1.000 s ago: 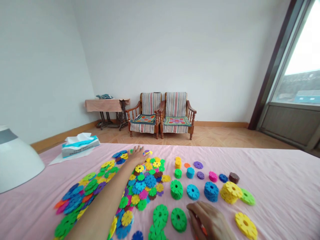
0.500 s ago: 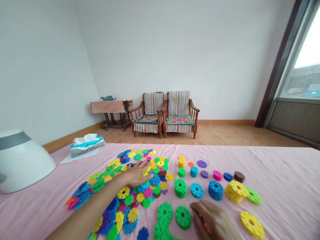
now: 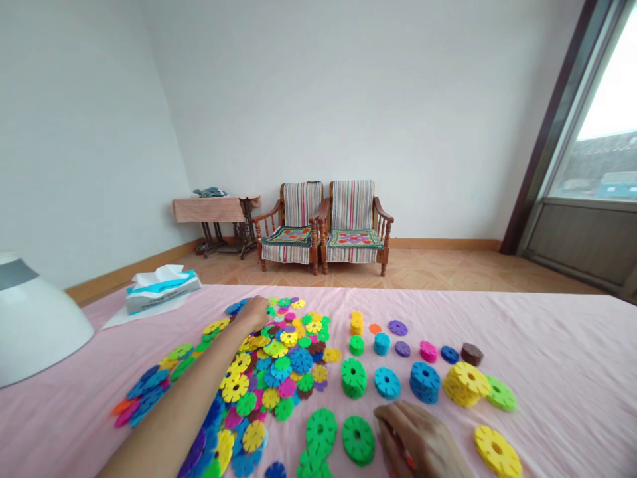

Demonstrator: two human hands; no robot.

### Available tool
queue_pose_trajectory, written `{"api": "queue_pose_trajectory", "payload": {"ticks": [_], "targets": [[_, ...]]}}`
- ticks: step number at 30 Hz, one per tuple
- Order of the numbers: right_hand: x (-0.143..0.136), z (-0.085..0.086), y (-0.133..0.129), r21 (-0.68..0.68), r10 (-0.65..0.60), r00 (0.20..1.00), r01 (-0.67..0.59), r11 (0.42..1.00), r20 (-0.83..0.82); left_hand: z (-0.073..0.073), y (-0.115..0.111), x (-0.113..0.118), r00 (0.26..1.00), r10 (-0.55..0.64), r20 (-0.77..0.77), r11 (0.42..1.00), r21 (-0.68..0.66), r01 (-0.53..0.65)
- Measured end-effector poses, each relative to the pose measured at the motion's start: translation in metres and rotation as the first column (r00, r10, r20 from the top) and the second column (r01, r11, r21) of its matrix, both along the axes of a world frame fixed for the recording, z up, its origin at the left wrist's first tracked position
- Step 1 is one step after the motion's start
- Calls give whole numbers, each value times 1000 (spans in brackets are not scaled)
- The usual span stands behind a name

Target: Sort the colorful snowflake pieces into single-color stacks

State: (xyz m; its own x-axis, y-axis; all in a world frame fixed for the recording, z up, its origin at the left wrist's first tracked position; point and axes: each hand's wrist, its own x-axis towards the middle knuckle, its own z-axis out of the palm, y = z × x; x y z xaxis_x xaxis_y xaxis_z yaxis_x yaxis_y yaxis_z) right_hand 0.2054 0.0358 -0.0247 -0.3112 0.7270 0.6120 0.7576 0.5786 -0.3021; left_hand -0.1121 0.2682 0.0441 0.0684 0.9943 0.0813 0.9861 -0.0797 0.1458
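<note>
Colourful notched plastic discs [image 3: 300,360] lie in a large loose pile on the pink cloth. My left hand [image 3: 256,313] is at the far edge of this pile; its fingers are bent down and mostly hidden, so what they hold cannot be made out. Near the front, my right hand [image 3: 415,439] is curled closed around small orange discs [image 3: 410,461], of which only bits show. Just left of it stands a green stack [image 3: 358,439]. Beyond it are a light blue stack [image 3: 387,382], a blue stack [image 3: 424,382] and a yellow stack [image 3: 466,384].
Smaller stacks, among them a brown one [image 3: 472,354] and a pink one [image 3: 428,351], stand farther back on the right. A tissue box [image 3: 163,291] and a white rounded object [image 3: 40,325] are at the left. Two armchairs [image 3: 354,229] stand beyond the cloth's far edge.
My left hand has moved away from me, from the middle of the pile to its far edge, and its spread fingers have bent down. My right hand stays closed in nearly the same place.
</note>
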Motion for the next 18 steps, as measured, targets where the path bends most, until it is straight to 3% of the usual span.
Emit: {"api": "queue_pose_trajectory", "payload": {"ticks": [6, 12, 18], "targets": [[0, -3, 1, -27, 10, 1000, -9, 1000, 8, -1, 1, -7, 999, -30, -37, 1000, 0, 30], [0, -8, 4, 5, -23, 1000, 23, 1000, 10, 3, 15, -9, 998, 34, 49, 999, -22, -33], [0, -12, 5, -13, -15, 1000, 15, 1000, 22, -4, 30, 10, 985, 83, 152, 994, -78, -72]]}}
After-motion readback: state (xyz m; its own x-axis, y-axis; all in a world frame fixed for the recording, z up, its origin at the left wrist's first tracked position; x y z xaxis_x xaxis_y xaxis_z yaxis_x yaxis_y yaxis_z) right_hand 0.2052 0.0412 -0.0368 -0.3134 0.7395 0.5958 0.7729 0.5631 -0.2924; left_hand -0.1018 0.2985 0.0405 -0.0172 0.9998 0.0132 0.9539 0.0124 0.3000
